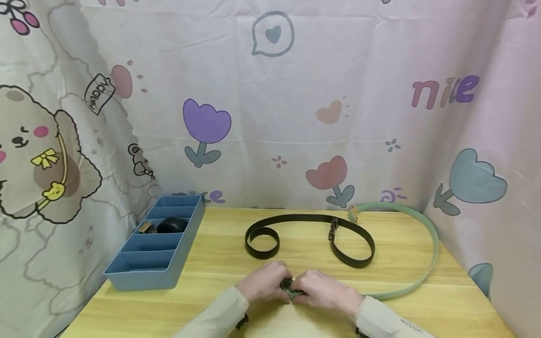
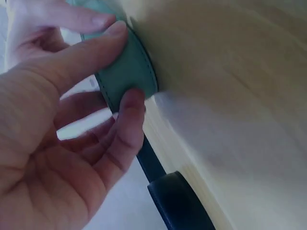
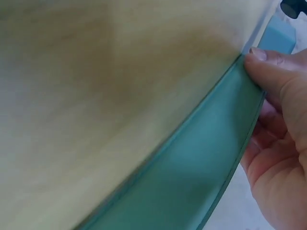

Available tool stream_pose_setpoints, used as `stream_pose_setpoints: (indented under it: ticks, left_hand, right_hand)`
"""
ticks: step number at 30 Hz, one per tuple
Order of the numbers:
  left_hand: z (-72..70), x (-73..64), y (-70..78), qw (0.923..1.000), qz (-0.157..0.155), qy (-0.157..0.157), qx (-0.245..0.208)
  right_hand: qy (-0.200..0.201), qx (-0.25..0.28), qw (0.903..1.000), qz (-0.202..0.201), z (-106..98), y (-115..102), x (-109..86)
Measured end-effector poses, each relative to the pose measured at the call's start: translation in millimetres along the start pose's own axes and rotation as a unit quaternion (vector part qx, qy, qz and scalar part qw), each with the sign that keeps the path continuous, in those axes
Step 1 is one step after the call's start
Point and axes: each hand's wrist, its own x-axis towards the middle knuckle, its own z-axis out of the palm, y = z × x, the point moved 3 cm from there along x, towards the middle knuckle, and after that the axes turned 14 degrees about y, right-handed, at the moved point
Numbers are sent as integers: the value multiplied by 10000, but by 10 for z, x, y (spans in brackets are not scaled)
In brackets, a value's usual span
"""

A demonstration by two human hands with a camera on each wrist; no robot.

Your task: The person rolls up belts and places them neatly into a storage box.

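A light green belt (image 1: pixel 436 249) curves over the right side of the table, its gold-toned buckle end at the back. Its near end is wound into a small coil between the two hands at the front. My left hand (image 1: pixel 267 280) grips this coil; in the left wrist view, thumb and fingers hold the stitched green strap (image 2: pixel 127 72). From the other side, my right hand (image 1: pixel 323 288) pinches the belt, and the right wrist view has the thumb on the strap (image 3: pixel 192 163) edge. The coil's inside is partly hidden by fingers.
A black belt (image 1: pixel 304 218) lies beyond the hands, its left end curled and its buckle part looped at right. At left stands a blue divided box (image 1: pixel 181 267), with a rolled black belt (image 1: pixel 172 225) in one compartment. Printed curtains surround the table.
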Motion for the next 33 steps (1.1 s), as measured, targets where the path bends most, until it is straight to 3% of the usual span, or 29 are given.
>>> stream_pose_setpoints:
  ticks: [6,12,17,26,33]
  left_hand:
    - [-17,12,-30,9990,32,-342,-272]
    - [-8,11,-41,9983,127,-431,-377]
    - [40,11,-46,9976,192,-469,-478]
    - [65,-34,-29,9972,156,-358,-638]
    - [103,-16,10,9995,-81,2,-301]
  right_hand:
    - [-102,-215,9997,12,-67,67,-7]
    - [-256,-518,9979,-292,-82,87,16]
    - [-175,-473,9973,-540,-60,83,-10]
    - [-152,-357,9985,-398,-35,26,-36]
    - [69,-421,9981,-438,-18,17,21]
